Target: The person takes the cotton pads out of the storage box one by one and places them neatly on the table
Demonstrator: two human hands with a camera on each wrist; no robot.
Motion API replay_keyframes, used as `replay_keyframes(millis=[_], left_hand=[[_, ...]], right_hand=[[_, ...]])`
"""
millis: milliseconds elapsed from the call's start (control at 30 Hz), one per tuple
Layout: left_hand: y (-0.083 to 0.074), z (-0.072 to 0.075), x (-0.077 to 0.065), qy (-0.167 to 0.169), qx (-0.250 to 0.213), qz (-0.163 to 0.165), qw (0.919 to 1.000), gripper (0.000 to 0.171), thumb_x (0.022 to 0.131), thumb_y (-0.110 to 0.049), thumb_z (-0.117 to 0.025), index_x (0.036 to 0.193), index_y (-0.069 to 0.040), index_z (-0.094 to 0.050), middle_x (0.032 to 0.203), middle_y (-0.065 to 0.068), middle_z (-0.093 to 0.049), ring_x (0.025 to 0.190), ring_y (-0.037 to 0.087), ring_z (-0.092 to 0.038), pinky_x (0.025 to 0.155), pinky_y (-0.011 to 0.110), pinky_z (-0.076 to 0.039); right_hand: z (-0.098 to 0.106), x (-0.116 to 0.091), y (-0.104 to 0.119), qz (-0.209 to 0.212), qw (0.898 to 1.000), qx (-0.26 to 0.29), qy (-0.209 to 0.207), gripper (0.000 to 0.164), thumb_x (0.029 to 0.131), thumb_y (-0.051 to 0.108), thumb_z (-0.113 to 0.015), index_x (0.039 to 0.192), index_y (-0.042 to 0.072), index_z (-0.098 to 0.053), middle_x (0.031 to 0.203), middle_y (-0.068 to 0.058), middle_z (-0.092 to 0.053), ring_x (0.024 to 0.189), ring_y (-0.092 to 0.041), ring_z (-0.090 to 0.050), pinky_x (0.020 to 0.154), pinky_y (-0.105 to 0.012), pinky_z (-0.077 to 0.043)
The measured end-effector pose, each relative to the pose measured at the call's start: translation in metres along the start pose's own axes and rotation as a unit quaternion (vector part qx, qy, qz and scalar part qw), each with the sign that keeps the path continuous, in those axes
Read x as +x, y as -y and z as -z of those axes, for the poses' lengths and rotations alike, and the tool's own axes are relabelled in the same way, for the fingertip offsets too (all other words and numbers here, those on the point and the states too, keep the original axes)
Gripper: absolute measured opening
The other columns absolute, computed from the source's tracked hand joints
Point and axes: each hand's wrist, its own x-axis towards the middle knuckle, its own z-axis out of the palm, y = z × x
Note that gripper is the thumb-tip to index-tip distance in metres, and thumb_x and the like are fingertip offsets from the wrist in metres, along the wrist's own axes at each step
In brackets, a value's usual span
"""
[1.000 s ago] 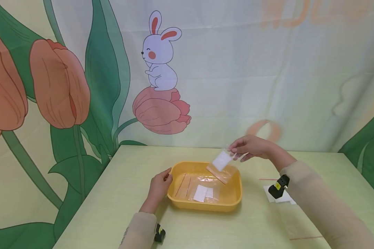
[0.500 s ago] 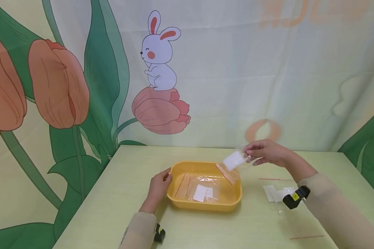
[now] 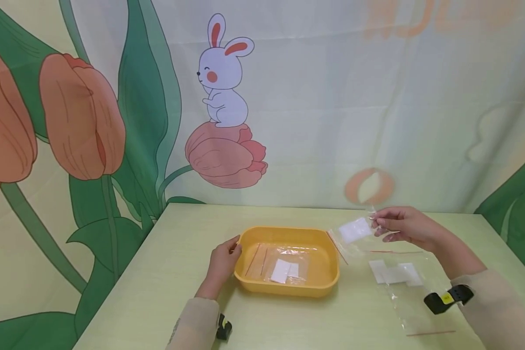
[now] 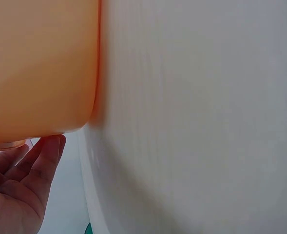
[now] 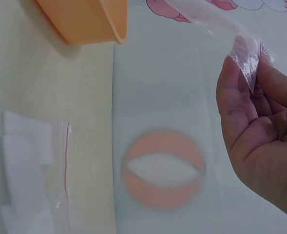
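A yellow plastic basin (image 3: 288, 290) stands on the table, and my left hand (image 3: 223, 262) grips its left rim. In the left wrist view the fingers (image 4: 43, 163) lie against the basin's outer wall; the thumb's contact is hard to make out. My right hand (image 3: 409, 226) pinches one corner of a clear zip bag (image 3: 354, 231) with a white piece inside and a red seal line. That bag hangs tilted just beyond the basin's right rim, above the table. Inside the basin lie clear zip bags with white pieces (image 3: 281, 271).
More clear zip bags with white pieces (image 3: 395, 274) lie overlapping on the table to the basin's right, their red seal lines showing. Behind the table's back edge hangs a printed cloth (image 3: 306, 121) with a rabbit and tulips.
My right hand has moved right and slightly down, carrying the zip bag from over the basin to beyond its right rim. My left hand has stayed on the basin.
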Motion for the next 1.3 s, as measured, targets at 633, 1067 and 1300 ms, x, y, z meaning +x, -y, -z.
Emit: replay_keyframes(millis=[633,1067,1300], left_hand=[[0.0,0.002,-0.003,-0.008,-0.003,-0.021,0.9997,0.042,0.103,-0.013,-0.054,0.142,0.0,-0.059,0.121,0.025,-0.071,0.105,0.03,-0.069,0.088,0.037,-0.062],[-0.001,0.002,-0.003,-0.002,0.0,-0.003,1.0,0.043,0.104,-0.012,-0.052,0.145,0.001,-0.055,0.128,0.027,-0.068,0.115,0.035,-0.067,0.097,0.045,-0.06],[0.0,0.001,-0.002,-0.001,0.0,-0.002,1.0,0.044,0.104,-0.012,-0.052,0.146,0.001,-0.054,0.129,0.027,-0.068,0.114,0.035,-0.067,0.096,0.045,-0.06]], right_hand=[[0.024,-0.053,-0.055,0.039,0.996,0.084,0.008,0.032,0.108,0.011,-0.048,0.112,0.03,-0.074,0.104,0.013,-0.075,0.094,-0.003,-0.073,0.082,-0.019,-0.061],[0.031,-0.082,-0.094,0.029,0.985,0.168,0.031,0.039,0.109,0.007,-0.042,0.116,0.029,-0.074,0.11,0.012,-0.076,0.1,-0.004,-0.074,0.085,-0.02,-0.061],[0.034,-0.095,-0.114,0.014,0.982,0.185,0.039,0.042,0.11,0.007,-0.039,0.117,0.029,-0.074,0.112,0.013,-0.076,0.101,-0.003,-0.073,0.086,-0.02,-0.061]])
